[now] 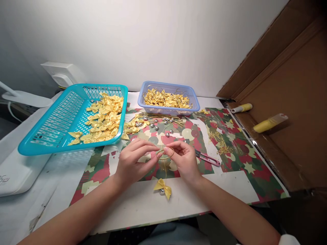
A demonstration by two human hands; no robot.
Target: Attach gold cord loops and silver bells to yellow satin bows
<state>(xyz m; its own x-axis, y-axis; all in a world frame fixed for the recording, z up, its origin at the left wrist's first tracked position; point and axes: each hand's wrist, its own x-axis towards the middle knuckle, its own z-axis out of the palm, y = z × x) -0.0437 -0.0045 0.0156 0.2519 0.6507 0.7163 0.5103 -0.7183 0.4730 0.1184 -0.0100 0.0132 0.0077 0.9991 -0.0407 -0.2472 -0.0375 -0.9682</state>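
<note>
Between my fingertips is a thin gold cord (165, 166) bent into a small loop. My left hand (134, 160) pinches the loop's left side with thumb and forefinger. On its right side, my right hand (184, 160) grips the cord between thumb and fingers. One end of the cord runs down to a yellow satin bow (163, 188) with a silver bell (161, 191), which lies on the white strip near the table's front edge. The other end stretches away toward several loose silver bells (156, 128). Exactly where the strands cross is hidden by my fingers.
A turquoise basket (43, 136) of yellow bows stands left, a blue basket (168, 110) of corded bows behind. Beside my right hand lies a pink utility knife (208, 159). Gold cord scraps (222, 144) are scattered right, near cardboard (288, 102) with two yellow-wrapped tubes (269, 123).
</note>
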